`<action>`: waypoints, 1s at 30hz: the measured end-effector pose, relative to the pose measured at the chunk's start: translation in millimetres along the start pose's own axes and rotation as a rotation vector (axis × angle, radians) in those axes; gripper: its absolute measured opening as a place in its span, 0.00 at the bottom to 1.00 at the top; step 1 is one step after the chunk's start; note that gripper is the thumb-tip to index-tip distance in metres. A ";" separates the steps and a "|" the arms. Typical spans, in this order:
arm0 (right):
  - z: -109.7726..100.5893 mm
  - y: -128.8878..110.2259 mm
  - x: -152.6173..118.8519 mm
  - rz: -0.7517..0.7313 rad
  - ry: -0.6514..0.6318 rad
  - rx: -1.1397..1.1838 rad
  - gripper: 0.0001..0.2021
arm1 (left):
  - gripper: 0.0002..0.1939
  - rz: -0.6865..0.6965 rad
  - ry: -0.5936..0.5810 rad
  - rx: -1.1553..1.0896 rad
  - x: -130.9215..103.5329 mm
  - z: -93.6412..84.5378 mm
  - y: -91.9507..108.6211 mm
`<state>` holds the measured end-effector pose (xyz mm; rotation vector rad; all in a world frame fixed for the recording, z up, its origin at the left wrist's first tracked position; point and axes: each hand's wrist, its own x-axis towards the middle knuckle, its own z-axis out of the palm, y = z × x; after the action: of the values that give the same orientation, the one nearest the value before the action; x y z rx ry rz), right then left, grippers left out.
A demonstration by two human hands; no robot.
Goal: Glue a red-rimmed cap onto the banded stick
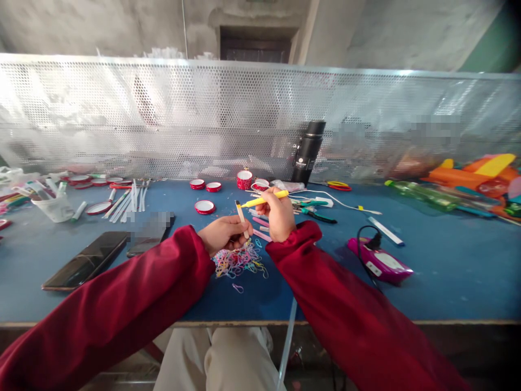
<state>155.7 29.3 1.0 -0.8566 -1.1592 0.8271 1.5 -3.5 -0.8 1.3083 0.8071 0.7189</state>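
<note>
My left hand [228,234] is closed on a thin pale stick [241,216] with a black end, held nearly upright. In my right hand [277,214] is a yellow pen-like tool [260,201], lying almost level between fingers and thumb. Its narrow end meets or nearly meets the stick just below the black part; I cannot tell which. Under both hands a heap of small coloured plastic safety-pin-like loops [240,262] lies on the blue table [195,301]. One purple loop [237,288] lies apart, nearer the front edge.
Two dark phones [87,260] lie left. Red-rimmed round lids [204,207] and a black bottle [309,155] stand behind the hands. Green-handled pliers [319,216] and a magenta power strip [380,262] are right. A perforated metal panel [183,108] closes off the back.
</note>
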 end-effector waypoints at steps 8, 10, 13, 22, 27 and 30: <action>0.5 -2.4 0.4 0.000 0.001 0.005 0.06 | 0.11 0.002 0.006 0.001 -0.8 0.6 0.7; 0.4 -2.2 -0.1 0.000 0.001 0.007 0.06 | 0.11 0.000 0.007 0.004 -0.9 0.7 0.8; -0.1 -0.7 0.0 -0.002 -0.008 0.003 0.06 | 0.10 -0.001 0.006 0.005 -0.6 0.5 0.3; -1.5 2.5 6.0 -0.022 0.028 0.009 0.06 | 0.10 0.022 0.002 0.008 -0.7 -0.7 0.6; -1.4 1.3 4.9 -0.022 0.016 0.070 0.06 | 0.11 0.009 0.002 0.023 -2.7 1.2 3.2; -1.6 2.4 3.1 -0.033 -0.011 0.071 0.06 | 0.11 -0.010 0.003 0.032 -3.9 3.0 4.7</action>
<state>157.6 32.9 -0.1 -0.7741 -1.1442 0.8421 1.9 -7.8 4.5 1.3314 0.8299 0.7028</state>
